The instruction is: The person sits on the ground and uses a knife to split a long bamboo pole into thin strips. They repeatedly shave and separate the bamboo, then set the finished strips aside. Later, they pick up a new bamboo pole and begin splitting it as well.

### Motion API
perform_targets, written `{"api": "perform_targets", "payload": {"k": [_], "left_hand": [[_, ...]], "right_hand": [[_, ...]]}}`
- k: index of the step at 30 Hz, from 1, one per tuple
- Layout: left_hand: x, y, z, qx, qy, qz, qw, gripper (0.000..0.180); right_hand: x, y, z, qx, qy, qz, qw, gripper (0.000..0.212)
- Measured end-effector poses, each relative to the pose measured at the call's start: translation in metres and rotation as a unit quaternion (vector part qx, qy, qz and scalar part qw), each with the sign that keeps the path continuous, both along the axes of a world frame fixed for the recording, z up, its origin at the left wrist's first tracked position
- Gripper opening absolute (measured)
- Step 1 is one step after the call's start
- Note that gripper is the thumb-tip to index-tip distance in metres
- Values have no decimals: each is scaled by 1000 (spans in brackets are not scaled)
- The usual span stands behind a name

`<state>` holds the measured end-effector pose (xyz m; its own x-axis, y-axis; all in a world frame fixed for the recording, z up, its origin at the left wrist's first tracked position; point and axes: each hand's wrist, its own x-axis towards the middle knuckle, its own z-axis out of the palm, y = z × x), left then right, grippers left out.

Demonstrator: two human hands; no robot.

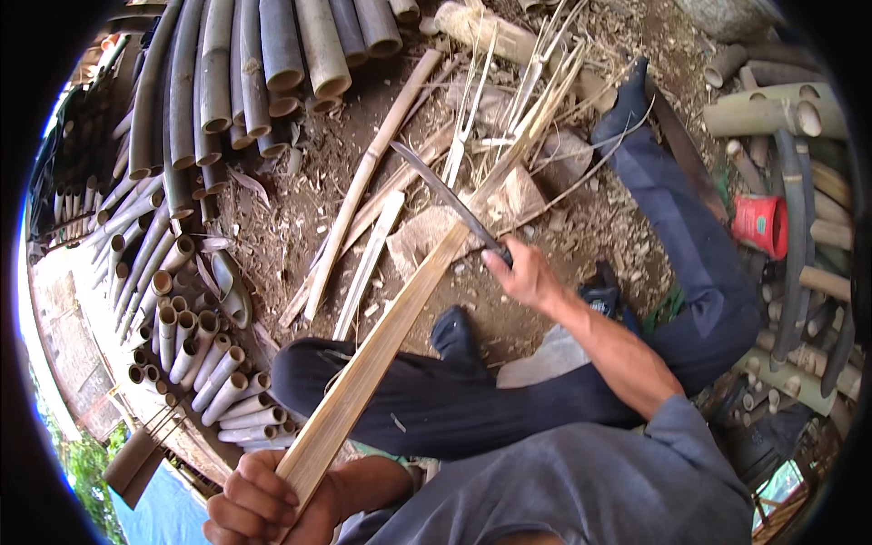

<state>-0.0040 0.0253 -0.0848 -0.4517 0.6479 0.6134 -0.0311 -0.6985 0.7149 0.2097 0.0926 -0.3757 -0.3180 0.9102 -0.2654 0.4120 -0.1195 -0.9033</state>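
My left hand (263,500) is closed round the near end of a long split bamboo strip (377,354). The strip slants up and away to the right across my bent leg, and its far end is frayed into thin slivers (554,86). In my right hand (527,272) is the handle of a long, dark-bladed knife (445,193). Its blade points up and to the left and crosses over the strip; whether the edge touches it I cannot tell. Beneath the strip, near the knife, lies a pale wooden block (427,238).
Stacked bamboo poles (300,54) fill the upper left, with shorter cut tubes (218,372) below them. Split bamboo pieces (372,186) lie on the chip-strewn ground beyond my legs. At the right are a red container (760,227) and more bamboo sections (763,116).
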Motion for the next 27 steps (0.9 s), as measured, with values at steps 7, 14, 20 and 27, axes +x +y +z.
{"api": "perform_targets", "payload": {"k": [7,14,20,27], "left_hand": [[-1,-6,12,-5,10,-14,1000,23],[-62,-18,8,-117,-139,230,956,53],[-106,-6,-30,-138,-75,389,908,38],[-140,-14,-35,-169,-74,433,882,34]], "right_hand": [[2,-11,-40,-106,-180,64,976,43],[16,-51,-39,-122,-119,6,985,44],[-9,-42,9,-31,-58,-19,998,33],[-36,-28,-27,48,-81,-18,995,23]]}}
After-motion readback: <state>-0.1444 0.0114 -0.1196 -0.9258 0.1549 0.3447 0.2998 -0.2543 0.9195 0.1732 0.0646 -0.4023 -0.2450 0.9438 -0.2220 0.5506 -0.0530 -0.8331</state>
